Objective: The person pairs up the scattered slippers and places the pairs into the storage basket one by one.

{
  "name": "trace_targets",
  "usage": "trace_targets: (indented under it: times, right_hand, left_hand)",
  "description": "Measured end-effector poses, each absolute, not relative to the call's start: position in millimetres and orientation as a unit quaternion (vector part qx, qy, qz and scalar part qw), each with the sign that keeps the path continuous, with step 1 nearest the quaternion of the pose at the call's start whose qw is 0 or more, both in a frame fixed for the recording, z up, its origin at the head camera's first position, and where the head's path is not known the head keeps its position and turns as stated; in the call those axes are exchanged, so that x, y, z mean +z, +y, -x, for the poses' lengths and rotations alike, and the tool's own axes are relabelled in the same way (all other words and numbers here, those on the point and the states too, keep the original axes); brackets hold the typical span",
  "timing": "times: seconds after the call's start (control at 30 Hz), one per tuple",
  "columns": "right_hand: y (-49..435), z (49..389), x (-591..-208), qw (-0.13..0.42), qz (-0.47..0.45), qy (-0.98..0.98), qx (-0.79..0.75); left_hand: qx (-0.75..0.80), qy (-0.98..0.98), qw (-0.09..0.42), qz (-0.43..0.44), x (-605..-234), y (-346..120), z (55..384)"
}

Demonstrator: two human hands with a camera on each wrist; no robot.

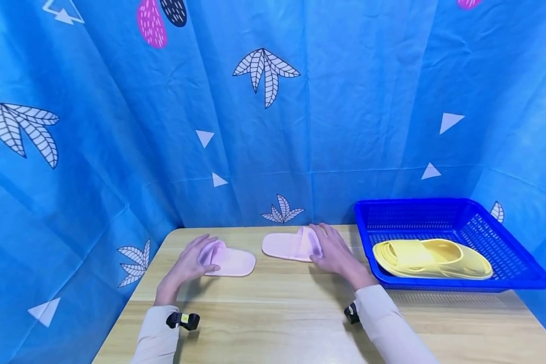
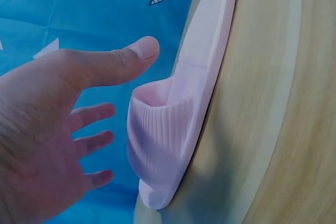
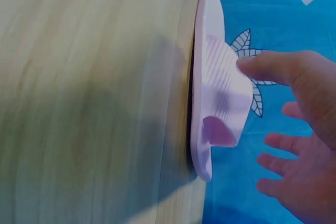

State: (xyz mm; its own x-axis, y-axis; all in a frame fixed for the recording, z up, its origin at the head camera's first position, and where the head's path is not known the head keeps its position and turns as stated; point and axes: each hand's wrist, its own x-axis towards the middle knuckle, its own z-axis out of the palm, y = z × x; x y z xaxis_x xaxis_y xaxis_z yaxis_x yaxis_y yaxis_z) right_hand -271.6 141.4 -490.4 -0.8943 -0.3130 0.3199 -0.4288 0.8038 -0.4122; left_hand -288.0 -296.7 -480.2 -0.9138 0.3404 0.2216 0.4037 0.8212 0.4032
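Two pink slide slippers lie on the wooden table, their sole ends facing each other. My left hand [image 1: 194,260] is spread around the toe end of the left slipper [image 1: 237,263]; in the left wrist view a gap shows between the thumb and the ribbed strap [image 2: 160,135]. Over at the other slipper [image 1: 279,244], my right hand [image 1: 334,250] hovers by the strap end with fingers apart. From the right wrist, the thumb tip [image 3: 247,65] overlaps the strap's edge [image 3: 231,82]; whether it touches, I cannot tell. Neither hand grips anything.
A blue plastic basket [image 1: 518,242] stands at the right of the table [image 1: 273,323], close to my right forearm. Yellow slippers [image 1: 459,260] lie inside it. Behind the table's back edge hangs a blue patterned curtain [image 1: 346,111], which also covers the left side.
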Motion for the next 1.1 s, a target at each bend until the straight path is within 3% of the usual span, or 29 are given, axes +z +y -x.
trace_targets:
  times: [0.33, 0.8, 1.1]
  right_hand:
    - [133, 283, -488, 0.037, -0.171, -0.955, 0.240]
    - [123, 295, -497, 0.022, -0.170, -0.944, 0.283]
    - [125, 298, -500, 0.016, -0.145, -0.944, 0.296]
  left_hand:
    - [-0.239, -0.951, 0.041, 0.195, -492, -310, 298]
    - [-0.298, -0.937, -0.029, 0.179, -496, -312, 306]
    - [-0.284, -0.935, -0.030, 0.210, -492, -308, 304]
